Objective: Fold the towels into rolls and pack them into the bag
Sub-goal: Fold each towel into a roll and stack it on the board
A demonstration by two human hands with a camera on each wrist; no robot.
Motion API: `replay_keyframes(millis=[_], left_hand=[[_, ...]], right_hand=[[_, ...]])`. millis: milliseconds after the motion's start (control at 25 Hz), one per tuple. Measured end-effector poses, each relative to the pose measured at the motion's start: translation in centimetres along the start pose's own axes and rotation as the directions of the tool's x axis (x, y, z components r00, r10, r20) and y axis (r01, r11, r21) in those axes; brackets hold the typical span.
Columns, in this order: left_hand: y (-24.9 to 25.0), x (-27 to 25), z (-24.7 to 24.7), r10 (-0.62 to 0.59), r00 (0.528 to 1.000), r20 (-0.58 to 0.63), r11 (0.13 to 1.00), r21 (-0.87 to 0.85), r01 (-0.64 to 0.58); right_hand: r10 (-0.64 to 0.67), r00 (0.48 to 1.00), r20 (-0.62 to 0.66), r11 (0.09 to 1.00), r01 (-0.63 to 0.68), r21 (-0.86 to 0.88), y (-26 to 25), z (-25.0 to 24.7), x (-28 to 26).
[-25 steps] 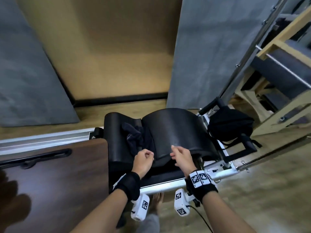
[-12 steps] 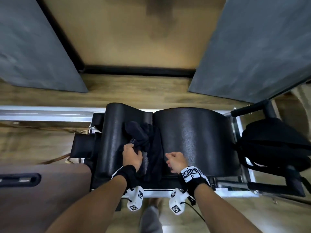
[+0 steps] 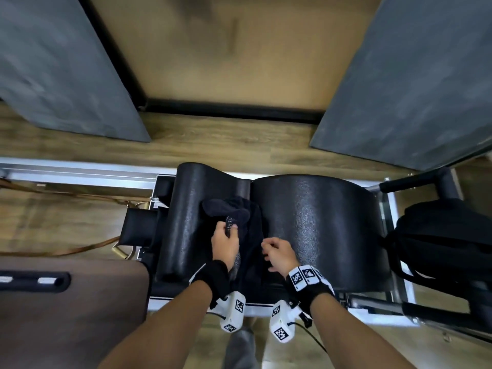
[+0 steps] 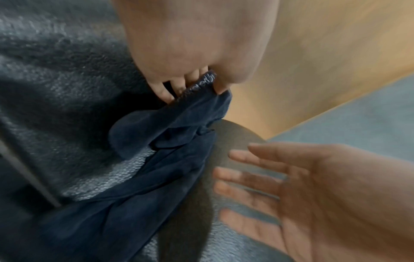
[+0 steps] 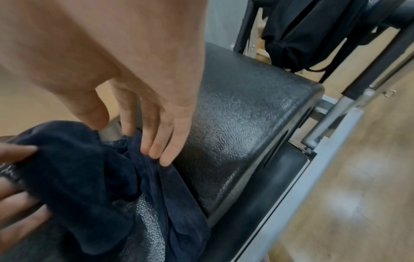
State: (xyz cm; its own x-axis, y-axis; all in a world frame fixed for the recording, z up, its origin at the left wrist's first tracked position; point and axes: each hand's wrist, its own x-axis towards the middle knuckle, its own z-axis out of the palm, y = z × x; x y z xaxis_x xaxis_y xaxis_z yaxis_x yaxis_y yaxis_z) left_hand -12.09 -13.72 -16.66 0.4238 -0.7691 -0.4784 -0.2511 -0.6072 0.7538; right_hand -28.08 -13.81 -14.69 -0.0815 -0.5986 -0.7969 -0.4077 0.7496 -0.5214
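A dark navy towel (image 3: 221,209) lies crumpled in the dip between two black padded humps. My left hand (image 3: 230,230) pinches its lettered hem; the left wrist view shows thumb and fingers of the left hand (image 4: 197,85) closed on the towel (image 4: 170,127). Just to the right, my right hand (image 3: 274,249) has relaxed fingers. In the right wrist view the right hand's (image 5: 152,138) straight fingertips touch a fold of the towel (image 5: 78,168) beside the big hump (image 5: 246,124). A black bag (image 3: 439,235) hangs on the frame at the right, its opening hidden.
The padded bench (image 3: 319,222) sits in a metal frame (image 3: 80,171) on a wooden floor. A brown board (image 3: 66,315) lies at the lower left, with a brown strap (image 3: 66,251) beyond it. Grey mats (image 3: 53,62) lean against the wall.
My left hand has reached forward and taken hold of the towel's hem. My right hand has slid left off the big hump to the towel's edge. The head view has tilted down.
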Motion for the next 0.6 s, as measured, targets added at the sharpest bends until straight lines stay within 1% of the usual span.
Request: replay_keyframes(millis=[40,80,120,160,240,320,360,440,520,600], left_hand=[[0.7,-1.1,-0.1,0.044,0.999,0.028,0.999,-0.029,-0.043],[1.5,-2.3,-0.5,0.095,0.992,0.083,0.995,-0.028,-0.093],[2.3,-3.5,-0.9,0.147,0.976,0.16,0.989,-0.006,-0.148],[2.9,-4.7,-1.2,0.193,0.95,0.245,0.979,0.021,-0.204],[4.0,-8.0,-3.0,0.295,0.876,0.381,0.936,0.07,-0.345],[4.7,-12.0,-5.4,0.392,0.805,0.445,0.881,0.07,-0.467],[5.0,-14.1,-6.9,0.431,0.777,0.459,0.857,0.061,-0.512],[4.5,-18.9,-10.5,0.494,0.742,0.453,0.819,0.044,-0.572],[3.5,-23.1,-14.3,0.511,0.722,0.465,0.802,0.045,-0.596],[1.5,-28.4,-18.9,0.542,0.672,0.504,0.734,0.106,-0.671]], right_hand=[[-0.088,0.996,-0.013,0.996,0.088,-0.018,-0.5,-0.3,-1.1],[-0.188,0.982,-0.024,0.982,0.187,-0.034,-1.2,-0.7,-2.4],[-0.288,0.957,-0.025,0.956,0.287,-0.056,-1.7,-1.1,-4.0],[-0.383,0.924,-0.014,0.921,0.38,-0.087,-2.1,-1.6,-5.4],[-0.536,0.844,0.03,0.832,0.534,-0.153,-2.5,-2.2,-9.5],[-0.624,0.777,0.087,0.747,0.625,-0.225,-1.8,-2.6,-14.2],[-0.665,0.741,0.095,0.703,0.663,-0.257,-1.0,-2.7,-16.7],[-0.745,0.661,0.089,0.611,0.73,-0.305,1.5,-2.8,-22.0],[-0.791,0.608,0.065,0.576,0.776,-0.258,3.9,-2.6,-26.7],[-0.817,0.576,0.009,0.562,0.8,-0.208,6.4,-1.7,-32.2]])
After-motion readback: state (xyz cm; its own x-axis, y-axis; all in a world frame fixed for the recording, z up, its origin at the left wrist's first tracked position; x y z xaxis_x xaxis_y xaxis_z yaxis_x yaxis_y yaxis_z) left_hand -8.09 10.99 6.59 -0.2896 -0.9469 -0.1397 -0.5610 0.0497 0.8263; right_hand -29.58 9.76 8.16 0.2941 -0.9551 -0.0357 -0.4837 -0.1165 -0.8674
